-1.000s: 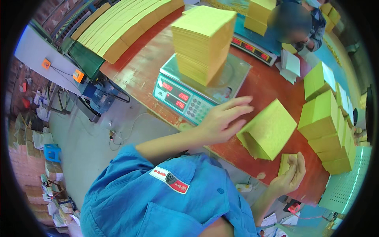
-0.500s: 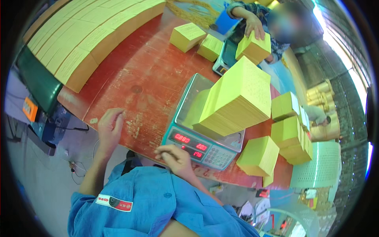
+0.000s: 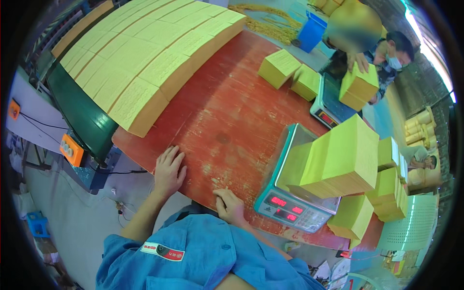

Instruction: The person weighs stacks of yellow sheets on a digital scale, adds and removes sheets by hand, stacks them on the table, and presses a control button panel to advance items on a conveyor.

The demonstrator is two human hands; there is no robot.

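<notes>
My left hand (image 3: pixel 169 171) lies at the near edge of the red table (image 3: pixel 212 116), its fingers stretched out and holding nothing. My right hand (image 3: pixel 229 207) is at the same edge, left of the near scale, its fingers curled in with no object visible in them. That teal digital scale (image 3: pixel 300 212) has lit red digits and stands apart from both hands. On its pan rests a tall stack of yellow paper (image 3: pixel 340 159), split into bundles and slightly tilted in view.
At the far left is a wide block of stacked yellow paper (image 3: pixel 159 53) beside a dark green belt (image 3: pixel 79 113). Across the table a person's hand (image 3: pixel 357 60) grips a yellow bundle (image 3: pixel 358 87) over a second scale (image 3: pixel 333 104). More bundles (image 3: pixel 389 193) stand at the right.
The view has swung left, so the table's contents sit farther right. My right hand has moved away from the scale's front, leftward. My left hand's fingers have straightened onto the table edge.
</notes>
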